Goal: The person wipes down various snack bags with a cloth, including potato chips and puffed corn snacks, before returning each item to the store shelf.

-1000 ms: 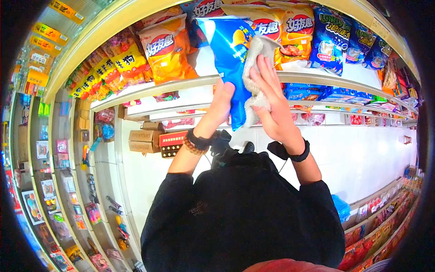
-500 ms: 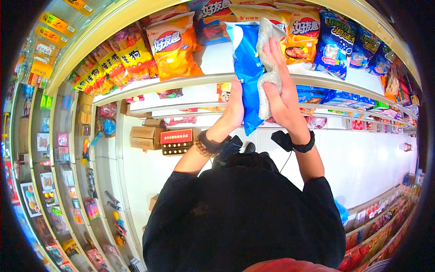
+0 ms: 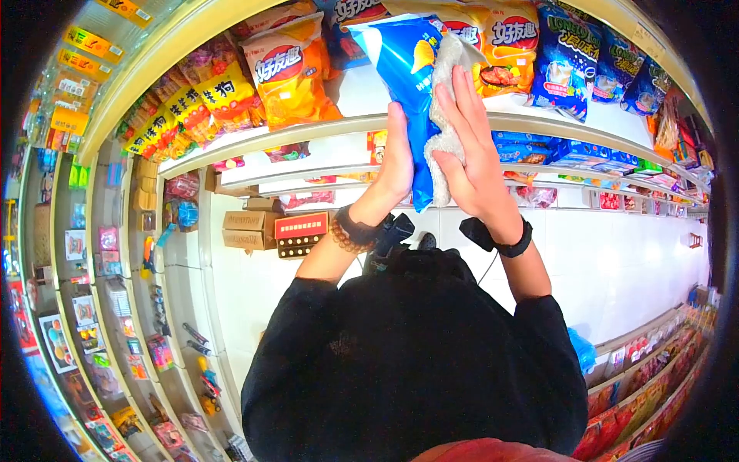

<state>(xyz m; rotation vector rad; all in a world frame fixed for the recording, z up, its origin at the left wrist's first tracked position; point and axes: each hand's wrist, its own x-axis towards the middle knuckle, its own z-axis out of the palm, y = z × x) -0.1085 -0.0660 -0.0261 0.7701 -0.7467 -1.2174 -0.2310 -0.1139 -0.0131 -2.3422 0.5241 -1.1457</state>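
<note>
A blue chip bag (image 3: 406, 65) is upright between my two hands, in front of the shelf. My left hand (image 3: 396, 162) presses on its left side with the thumb pointing up. My right hand (image 3: 476, 158), fingers stretched upward, presses a light grey fluffy cloth (image 3: 443, 142) against the bag's right side. The cloth runs along that side from near the top to the bottom. My left palm against the bag is hidden from view.
Orange chip bags (image 3: 286, 73) and dark blue bags (image 3: 566, 65) line the top shelf, with yellow snack packs (image 3: 227, 88) to the left. Below, cardboard boxes (image 3: 250, 229) and a red box (image 3: 302, 225) sit on the floor. More shelves (image 3: 181, 346) run down the left.
The blue bag has tilted its top to the left and turned, showing more of its printed front. Both hands moved slightly upward with it, and the cloth stays under my right hand.
</note>
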